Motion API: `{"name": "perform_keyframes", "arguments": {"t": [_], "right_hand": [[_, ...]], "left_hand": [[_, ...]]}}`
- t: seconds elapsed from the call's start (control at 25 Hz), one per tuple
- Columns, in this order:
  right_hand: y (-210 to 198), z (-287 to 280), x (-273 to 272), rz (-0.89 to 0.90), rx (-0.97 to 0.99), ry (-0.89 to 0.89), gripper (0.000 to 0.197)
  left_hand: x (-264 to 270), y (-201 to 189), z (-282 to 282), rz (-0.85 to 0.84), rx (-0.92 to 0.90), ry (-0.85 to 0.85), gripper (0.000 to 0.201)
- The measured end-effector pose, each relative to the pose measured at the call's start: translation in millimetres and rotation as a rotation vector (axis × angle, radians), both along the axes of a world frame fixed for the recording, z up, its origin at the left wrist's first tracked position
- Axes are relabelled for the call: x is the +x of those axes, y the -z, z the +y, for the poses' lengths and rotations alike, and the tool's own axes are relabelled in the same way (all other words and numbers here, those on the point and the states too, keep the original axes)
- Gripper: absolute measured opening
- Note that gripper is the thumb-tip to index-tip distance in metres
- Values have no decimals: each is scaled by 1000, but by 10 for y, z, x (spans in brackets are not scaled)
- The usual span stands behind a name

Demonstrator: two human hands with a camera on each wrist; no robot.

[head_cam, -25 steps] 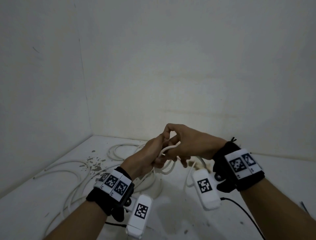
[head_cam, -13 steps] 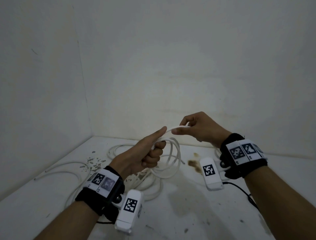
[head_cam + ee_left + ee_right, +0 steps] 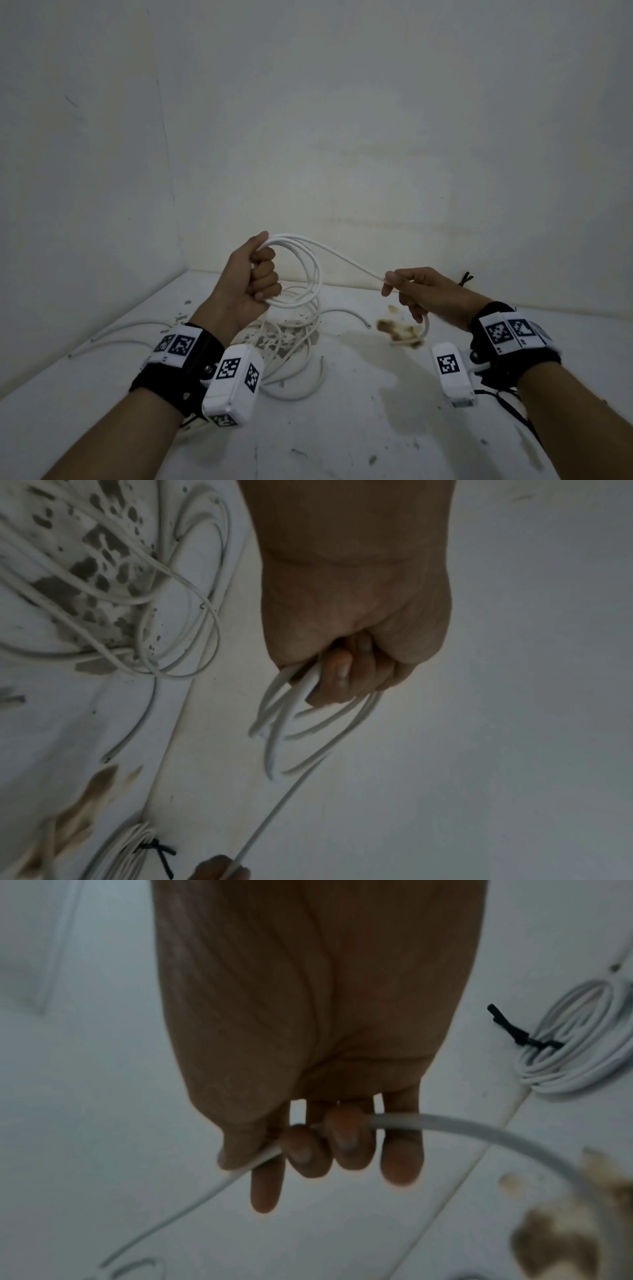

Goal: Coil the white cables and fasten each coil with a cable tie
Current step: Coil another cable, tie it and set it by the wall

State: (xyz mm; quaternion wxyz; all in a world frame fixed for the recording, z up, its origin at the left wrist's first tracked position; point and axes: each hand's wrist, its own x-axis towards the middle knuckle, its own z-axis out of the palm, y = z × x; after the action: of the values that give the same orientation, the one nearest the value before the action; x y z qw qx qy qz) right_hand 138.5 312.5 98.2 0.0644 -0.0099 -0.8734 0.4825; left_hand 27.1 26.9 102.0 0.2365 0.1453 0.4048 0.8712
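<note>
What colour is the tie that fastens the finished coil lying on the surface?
Black. The cable tie round the finished coil shows best in the right wrist view.

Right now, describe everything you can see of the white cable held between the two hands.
The cable is thin, white, smooth and round, plastic-looking. Several loops of it hang from the left hand, whose fingers are curled round the bundle. From the top of the loops one strand runs straight down to the right hand, which pinches it. Beyond that hand the tail curves down toward the stained white surface.

Dim, even lighting; wide-angle bending toward the edges; both wrist views soft, dark and motion-blurred.
</note>
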Motion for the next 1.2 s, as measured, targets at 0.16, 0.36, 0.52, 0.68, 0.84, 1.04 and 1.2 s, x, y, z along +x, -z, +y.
{"name": "perform_keyframes", "arguments": {"t": [0.16,0.36,0.52,0.68,0.84,1.04,1.2], "right_hand": [[218,-34,-28,-7,128,17,32],[289,-103,-51,59,171,65,27],[197,-184,-3,196,496,95,22],[-44,-524,133,191,866,-38,28],[-307,-1037,277,76,1079,-169,39],[-505,-1297,187,74,973,-368,26],[-676,-1203,131,151,822,-348,9]], "left_hand": [[-147,-34,-8,-91,141,-52,54],[-280,-77,12,-198,276,-183,51],[-325,-67,-4,-225,330,-222,33],[-350,-77,116,-191,244,-261,32],[-142,-75,342,-117,53,-258,36],[326,-28,549,49,-285,-70,40],[523,-14,529,173,-411,79,39]]}}
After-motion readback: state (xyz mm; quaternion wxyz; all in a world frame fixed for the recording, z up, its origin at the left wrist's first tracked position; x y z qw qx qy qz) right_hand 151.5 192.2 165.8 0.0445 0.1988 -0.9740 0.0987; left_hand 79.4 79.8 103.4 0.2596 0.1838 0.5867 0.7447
